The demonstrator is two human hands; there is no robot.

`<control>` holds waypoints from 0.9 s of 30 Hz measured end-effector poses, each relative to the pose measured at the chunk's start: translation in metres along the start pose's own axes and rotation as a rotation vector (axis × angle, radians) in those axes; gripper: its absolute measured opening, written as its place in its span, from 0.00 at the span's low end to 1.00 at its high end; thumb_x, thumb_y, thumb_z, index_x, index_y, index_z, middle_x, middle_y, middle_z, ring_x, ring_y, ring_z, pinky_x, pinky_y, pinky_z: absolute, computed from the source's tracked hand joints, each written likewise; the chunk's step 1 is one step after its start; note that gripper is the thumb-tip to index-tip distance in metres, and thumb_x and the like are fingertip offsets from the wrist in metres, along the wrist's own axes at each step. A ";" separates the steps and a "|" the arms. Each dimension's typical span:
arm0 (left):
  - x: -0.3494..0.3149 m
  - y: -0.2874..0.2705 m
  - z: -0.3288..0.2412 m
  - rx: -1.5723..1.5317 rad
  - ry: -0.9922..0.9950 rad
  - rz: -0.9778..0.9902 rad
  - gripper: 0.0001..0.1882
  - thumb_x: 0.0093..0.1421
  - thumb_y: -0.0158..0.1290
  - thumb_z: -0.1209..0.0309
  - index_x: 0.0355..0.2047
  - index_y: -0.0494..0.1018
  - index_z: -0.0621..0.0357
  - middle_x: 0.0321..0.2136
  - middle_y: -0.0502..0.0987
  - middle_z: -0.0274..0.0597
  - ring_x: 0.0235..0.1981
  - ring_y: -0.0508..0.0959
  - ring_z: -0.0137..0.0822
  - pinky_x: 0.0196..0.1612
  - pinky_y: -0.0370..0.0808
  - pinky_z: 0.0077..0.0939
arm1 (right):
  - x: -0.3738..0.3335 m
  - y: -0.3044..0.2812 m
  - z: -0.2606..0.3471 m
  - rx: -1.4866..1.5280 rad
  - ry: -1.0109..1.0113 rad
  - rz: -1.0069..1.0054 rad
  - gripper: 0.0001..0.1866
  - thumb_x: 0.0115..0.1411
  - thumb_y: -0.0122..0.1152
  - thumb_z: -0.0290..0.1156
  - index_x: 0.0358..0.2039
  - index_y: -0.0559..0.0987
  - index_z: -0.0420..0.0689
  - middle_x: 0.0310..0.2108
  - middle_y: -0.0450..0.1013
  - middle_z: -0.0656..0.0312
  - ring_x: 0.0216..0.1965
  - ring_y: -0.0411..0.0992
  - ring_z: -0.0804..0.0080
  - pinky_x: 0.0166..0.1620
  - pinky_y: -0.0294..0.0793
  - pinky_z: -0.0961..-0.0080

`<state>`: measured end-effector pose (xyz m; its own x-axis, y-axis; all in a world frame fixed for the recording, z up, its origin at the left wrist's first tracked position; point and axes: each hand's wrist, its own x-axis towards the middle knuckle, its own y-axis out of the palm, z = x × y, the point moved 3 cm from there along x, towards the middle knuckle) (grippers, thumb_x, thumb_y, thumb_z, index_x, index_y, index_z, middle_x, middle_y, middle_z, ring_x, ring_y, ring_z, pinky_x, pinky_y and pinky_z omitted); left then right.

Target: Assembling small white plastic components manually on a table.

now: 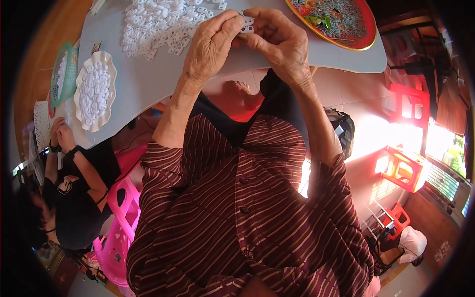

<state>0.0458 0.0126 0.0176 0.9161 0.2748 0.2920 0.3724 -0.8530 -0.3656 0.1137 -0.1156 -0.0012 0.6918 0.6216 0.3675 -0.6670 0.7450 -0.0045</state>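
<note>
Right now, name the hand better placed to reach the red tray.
Likely the right hand: it is nearer the red tray, while the left hand is nearer the white pile. Both are at a small white piece.

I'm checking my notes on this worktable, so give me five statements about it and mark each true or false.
1. The left hand and right hand hold white plastic pieces between them. True.
2. The round red tray lies left of the loose white pile. False: the tray lies right of the pile.
3. The wavy-edged white dish holds white pieces. True.
4. The green basket stands right of that dish. False: the basket is on its left.
5. The wearer's shirt is plain. False: it is striped.
</note>
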 end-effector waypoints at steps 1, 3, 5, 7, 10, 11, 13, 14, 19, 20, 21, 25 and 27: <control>0.000 0.000 -0.002 -0.035 -0.025 0.010 0.14 0.62 0.44 0.63 0.32 0.69 0.64 0.18 0.69 0.39 0.21 0.68 0.28 0.27 0.67 0.23 | -0.001 0.000 0.002 0.018 -0.003 0.000 0.16 0.53 0.61 0.20 0.43 0.72 0.36 0.27 0.72 0.63 0.32 0.75 0.79 0.36 0.75 0.85; 0.000 0.000 -0.002 -0.069 -0.051 0.016 0.15 0.62 0.44 0.62 0.31 0.69 0.64 0.18 0.69 0.39 0.21 0.68 0.28 0.27 0.67 0.24 | -0.001 0.001 0.006 0.037 -0.007 0.003 0.16 0.53 0.61 0.19 0.43 0.72 0.35 0.27 0.73 0.62 0.32 0.75 0.79 0.36 0.75 0.84; 0.000 0.000 -0.001 -0.048 -0.047 0.037 0.16 0.61 0.43 0.61 0.31 0.69 0.64 0.17 0.69 0.39 0.21 0.69 0.28 0.27 0.67 0.24 | -0.002 0.000 0.007 0.029 -0.006 0.011 0.14 0.53 0.60 0.19 0.42 0.72 0.35 0.28 0.75 0.60 0.32 0.76 0.78 0.36 0.76 0.84; -0.001 0.001 0.002 -0.049 -0.053 0.035 0.16 0.61 0.43 0.60 0.30 0.69 0.64 0.17 0.68 0.39 0.20 0.69 0.28 0.27 0.67 0.24 | -0.001 0.001 0.008 0.012 -0.001 0.023 0.14 0.54 0.60 0.19 0.41 0.72 0.35 0.28 0.75 0.60 0.32 0.76 0.77 0.36 0.76 0.83; -0.001 0.002 0.003 -0.067 -0.051 0.038 0.16 0.61 0.43 0.61 0.30 0.68 0.64 0.16 0.67 0.39 0.20 0.68 0.28 0.26 0.66 0.24 | 0.001 -0.001 0.006 0.031 0.002 0.062 0.13 0.54 0.60 0.20 0.41 0.72 0.35 0.29 0.75 0.60 0.32 0.76 0.77 0.37 0.76 0.82; -0.001 0.002 0.003 -0.080 -0.044 0.039 0.15 0.61 0.43 0.62 0.30 0.68 0.64 0.16 0.66 0.38 0.19 0.66 0.27 0.26 0.66 0.24 | 0.003 -0.001 0.005 0.071 -0.002 0.091 0.13 0.54 0.60 0.21 0.40 0.72 0.35 0.30 0.75 0.60 0.33 0.76 0.77 0.38 0.76 0.82; -0.002 0.001 0.006 -0.055 -0.020 0.022 0.15 0.62 0.44 0.62 0.30 0.68 0.64 0.16 0.65 0.38 0.19 0.64 0.27 0.25 0.65 0.24 | 0.005 -0.002 0.002 0.128 0.011 0.110 0.13 0.54 0.60 0.21 0.41 0.72 0.35 0.30 0.75 0.60 0.33 0.76 0.76 0.39 0.76 0.82; -0.001 0.001 0.007 -0.032 0.007 0.009 0.14 0.62 0.44 0.63 0.30 0.68 0.64 0.16 0.64 0.38 0.19 0.62 0.26 0.24 0.64 0.23 | 0.005 -0.002 0.000 0.182 0.025 0.125 0.13 0.54 0.60 0.21 0.41 0.72 0.35 0.31 0.75 0.60 0.34 0.76 0.76 0.40 0.76 0.82; -0.004 0.002 0.004 -0.039 0.082 -0.045 0.12 0.62 0.46 0.65 0.31 0.69 0.64 0.17 0.63 0.37 0.19 0.61 0.25 0.24 0.63 0.22 | 0.005 -0.001 -0.001 0.214 0.017 0.130 0.14 0.55 0.60 0.22 0.42 0.72 0.36 0.33 0.75 0.60 0.35 0.75 0.76 0.41 0.76 0.82; -0.004 0.001 0.003 -0.028 0.097 -0.061 0.12 0.62 0.46 0.65 0.31 0.69 0.64 0.17 0.64 0.37 0.19 0.61 0.25 0.24 0.63 0.21 | 0.005 -0.001 0.001 0.206 0.022 0.131 0.15 0.55 0.60 0.21 0.43 0.72 0.36 0.33 0.75 0.60 0.36 0.75 0.77 0.41 0.75 0.82; -0.004 0.001 0.002 -0.029 0.099 -0.062 0.12 0.62 0.46 0.65 0.31 0.69 0.64 0.17 0.64 0.37 0.19 0.61 0.25 0.24 0.63 0.21 | 0.004 -0.001 0.000 0.205 0.021 0.131 0.15 0.55 0.60 0.21 0.43 0.72 0.36 0.33 0.75 0.60 0.36 0.75 0.77 0.41 0.75 0.82; -0.004 0.002 -0.002 -0.050 0.109 -0.078 0.13 0.63 0.45 0.65 0.33 0.69 0.64 0.19 0.67 0.36 0.21 0.63 0.26 0.26 0.65 0.21 | 0.004 -0.004 -0.003 0.242 0.024 0.068 0.16 0.55 0.60 0.22 0.44 0.72 0.37 0.33 0.74 0.62 0.35 0.74 0.79 0.42 0.73 0.83; -0.004 0.004 -0.001 -0.059 0.095 -0.069 0.14 0.63 0.44 0.63 0.34 0.69 0.64 0.19 0.67 0.35 0.22 0.63 0.26 0.27 0.65 0.20 | 0.003 -0.005 -0.004 0.219 0.033 0.050 0.16 0.55 0.60 0.22 0.45 0.72 0.37 0.32 0.74 0.62 0.34 0.73 0.79 0.41 0.73 0.84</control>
<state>0.0428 0.0077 0.0162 0.8694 0.2928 0.3980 0.4220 -0.8591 -0.2897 0.1207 -0.1167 -0.0038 0.6624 0.6671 0.3409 -0.7426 0.6448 0.1812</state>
